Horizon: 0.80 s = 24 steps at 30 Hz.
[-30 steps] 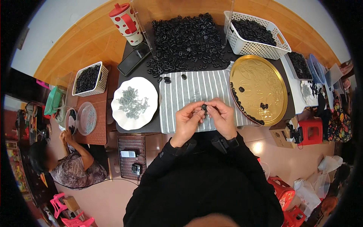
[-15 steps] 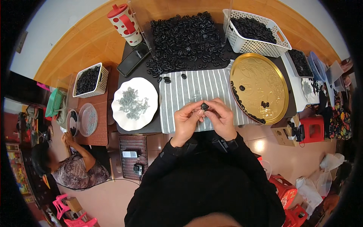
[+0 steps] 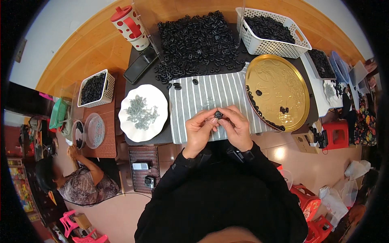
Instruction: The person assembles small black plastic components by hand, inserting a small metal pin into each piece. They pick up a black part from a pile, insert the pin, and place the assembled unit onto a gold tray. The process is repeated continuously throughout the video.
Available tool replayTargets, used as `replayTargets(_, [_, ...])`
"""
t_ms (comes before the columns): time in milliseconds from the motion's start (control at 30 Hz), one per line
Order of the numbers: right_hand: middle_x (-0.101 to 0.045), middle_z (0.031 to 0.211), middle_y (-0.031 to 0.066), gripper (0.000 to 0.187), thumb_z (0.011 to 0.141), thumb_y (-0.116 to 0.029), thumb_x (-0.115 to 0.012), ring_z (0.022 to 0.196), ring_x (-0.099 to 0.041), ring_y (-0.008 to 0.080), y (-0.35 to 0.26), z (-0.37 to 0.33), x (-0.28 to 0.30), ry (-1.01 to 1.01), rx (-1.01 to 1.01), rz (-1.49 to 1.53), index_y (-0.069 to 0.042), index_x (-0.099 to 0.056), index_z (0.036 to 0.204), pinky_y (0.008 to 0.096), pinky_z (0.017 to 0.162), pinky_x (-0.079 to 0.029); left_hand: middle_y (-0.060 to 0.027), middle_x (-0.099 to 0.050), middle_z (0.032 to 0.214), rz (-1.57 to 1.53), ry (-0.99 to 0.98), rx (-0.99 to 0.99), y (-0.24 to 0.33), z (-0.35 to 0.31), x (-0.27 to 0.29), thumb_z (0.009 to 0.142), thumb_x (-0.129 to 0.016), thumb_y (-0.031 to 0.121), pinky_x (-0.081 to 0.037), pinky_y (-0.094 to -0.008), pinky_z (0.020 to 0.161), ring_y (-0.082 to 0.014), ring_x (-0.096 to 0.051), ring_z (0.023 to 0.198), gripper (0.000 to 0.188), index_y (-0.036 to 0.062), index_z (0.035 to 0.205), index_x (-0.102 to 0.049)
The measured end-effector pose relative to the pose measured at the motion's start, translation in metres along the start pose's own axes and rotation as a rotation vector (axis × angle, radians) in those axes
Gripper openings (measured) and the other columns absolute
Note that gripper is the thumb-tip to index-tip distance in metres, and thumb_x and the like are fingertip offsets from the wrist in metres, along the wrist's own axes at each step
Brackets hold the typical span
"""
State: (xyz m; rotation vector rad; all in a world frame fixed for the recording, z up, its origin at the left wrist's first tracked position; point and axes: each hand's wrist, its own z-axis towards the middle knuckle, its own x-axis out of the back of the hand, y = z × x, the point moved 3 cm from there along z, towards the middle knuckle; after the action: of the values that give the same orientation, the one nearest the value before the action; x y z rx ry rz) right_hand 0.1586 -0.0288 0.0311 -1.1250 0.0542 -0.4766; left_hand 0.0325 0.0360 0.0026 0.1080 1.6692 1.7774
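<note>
While my left hand (image 3: 199, 131) and right hand (image 3: 236, 128) stay pinching the black clip (image 3: 219, 114), nothing's shifted; gold tray (image 3: 296, 83) at two o'clock.

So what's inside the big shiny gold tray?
The gold tray holds a few small black pieces, mostly in a line along its left and lower rim, plus a couple near the middle. Most of it is bare. Nothing covers it, though the pieces are too small to tell their shape.
</note>
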Motion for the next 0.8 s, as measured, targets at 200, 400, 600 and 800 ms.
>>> replayTargets(200, [-0.059, 0.096, 0.0129, 0.034, 0.083, 0.010, -0.060, 0.083, -0.063, 0.0209, -0.0029, 0.0001, -0.0004, 0.004, 0.054, -0.040, 0.004, -0.060, 0.116, 0.0274, 0.071, -0.050, -0.0081, -0.062, 0.087, -0.058, 0.008, -0.001, 0.0003, -0.0002, -0.0009, 0.086, -0.060, -0.010, -0.051, -0.0226, 0.059, -0.0131, -0.061, 0.074, 0.029, -0.0010, 0.113, -0.066])
replayTargets(400, [-0.058, 0.095, 0.0137, 0.035, 0.082, 0.011, -0.058, 0.080, -0.062, 0.0217, -0.0035, -0.0017, -0.0007, 0.009, 0.100, -0.081, 0.004, -0.059, 0.117, 0.0284, 0.069, -0.049, -0.0076, -0.062, 0.087, -0.075, -0.035, 0.033, -0.0019, 0.0005, 0.0039, 0.085, -0.060, -0.011, -0.051, -0.0228, 0.059, -0.0134, -0.062, 0.075, 0.030, 0.0003, 0.112, -0.066])
replayTargets(600, [-0.058, 0.094, 0.0146, 0.035, 0.082, 0.012, -0.057, 0.078, -0.061, 0.0237, -0.0095, -0.0004, -0.0003, 0.010, 0.095, -0.116, 0.004, -0.059, 0.116, 0.0287, 0.068, -0.048, -0.0092, -0.064, 0.088, -0.069, -0.006, 0.003, -0.0005, -0.0006, 0.0008, 0.085, -0.061, -0.011, -0.051, -0.0218, 0.057, -0.0133, -0.063, 0.071, 0.027, -0.0018, 0.110, -0.067])
replayTargets(800, [-0.056, 0.091, 0.0155, 0.034, 0.081, 0.013, -0.055, 0.074, -0.060, 0.0275, -0.0114, -0.0074, -0.0085, 0.091, 0.092, -0.181, 0.004, -0.059, 0.114, 0.0322, 0.064, -0.048, -0.0084, -0.063, 0.087, -0.003, 0.009, -0.012, 0.0017, -0.0035, -0.0012, 0.086, -0.061, -0.010, -0.050, -0.0221, 0.057, -0.0127, -0.062, 0.071, 0.023, -0.0024, 0.107, -0.066])
